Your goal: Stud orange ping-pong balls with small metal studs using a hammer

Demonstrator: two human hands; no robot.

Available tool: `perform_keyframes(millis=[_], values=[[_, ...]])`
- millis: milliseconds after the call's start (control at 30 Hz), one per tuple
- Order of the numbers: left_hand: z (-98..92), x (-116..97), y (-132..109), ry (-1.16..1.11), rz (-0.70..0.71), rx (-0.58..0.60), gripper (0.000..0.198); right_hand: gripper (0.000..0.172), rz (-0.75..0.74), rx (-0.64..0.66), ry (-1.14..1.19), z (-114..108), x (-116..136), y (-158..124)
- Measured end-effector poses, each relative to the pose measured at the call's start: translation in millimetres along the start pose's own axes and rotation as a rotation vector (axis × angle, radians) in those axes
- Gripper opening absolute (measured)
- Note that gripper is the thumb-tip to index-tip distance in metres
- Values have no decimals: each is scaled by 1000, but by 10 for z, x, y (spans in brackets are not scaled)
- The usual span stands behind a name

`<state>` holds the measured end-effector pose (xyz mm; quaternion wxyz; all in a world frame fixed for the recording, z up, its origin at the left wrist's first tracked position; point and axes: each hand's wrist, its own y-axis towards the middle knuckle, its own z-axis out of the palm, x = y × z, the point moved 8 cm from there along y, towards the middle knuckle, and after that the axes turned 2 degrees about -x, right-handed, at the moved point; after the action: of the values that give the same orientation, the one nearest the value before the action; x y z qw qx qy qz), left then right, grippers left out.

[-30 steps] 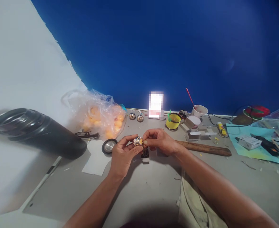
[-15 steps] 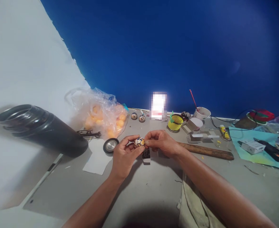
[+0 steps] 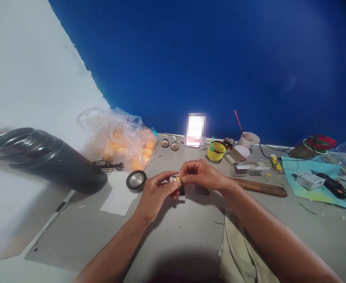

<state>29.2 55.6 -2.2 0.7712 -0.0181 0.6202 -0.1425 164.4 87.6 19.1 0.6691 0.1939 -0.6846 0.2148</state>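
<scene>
Left hand (image 3: 153,192): closed round the ball (image 3: 173,178), thumb laid over the near side, fingers wrapped behind.
Right hand (image 3: 201,175): thumb and forefinger pinched together at the ball's right edge; whether a piece is held between them cannot be told.
Ball position: held up between both hands over the table (image 3: 87,232), in line with the small box (image 3: 182,191); contact not made out.
Ball surface: just changed, less shiny patchwork shown than half a second ago, more covered by left thumb; some yellow seen near the right fingertips.
Meaning: ball probably re-gripped or turned so another spot is offered to the right hand; surface handling judged still under way.
Small box: more hidden behind the left fingers than before; dark contents barely seen.
Patterned balls (image 3: 174,146): two, near the wall, unmoved.
</scene>
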Motion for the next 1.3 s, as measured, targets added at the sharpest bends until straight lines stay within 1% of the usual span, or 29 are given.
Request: perform_keyframes(millis=[67,133,333,500,733,933,1100,1200,1300], values=[[72,6,-21,-8,-17,80,36,23,6,25,-16,10,25,-15],[124,7,-41,-12,-27,136,37,22,8,44,-14,17,44,-29],[159,4,-54,-40,-14,189,36,15,-35,99,-9,64,120,-66],[172,-5,-61,-20,-4,227,35,15,-32,131,-22,84,152,-83],[169,-16,-66,-9,3,227,35,15,-10,117,-40,43,122,-74],[165,-6,-71,22,4,213,37,15,18,141,-66,40,90,-80],[156,-22,-77,64,27,192,37,15,13,155,-126,55,125,-92],[115,-57,-71,104,76,137,38,14,-1,98,-246,50,179,-99],[69,-92,-67,116,126,73,37,12,-83,2,-422,42,282,-107]])
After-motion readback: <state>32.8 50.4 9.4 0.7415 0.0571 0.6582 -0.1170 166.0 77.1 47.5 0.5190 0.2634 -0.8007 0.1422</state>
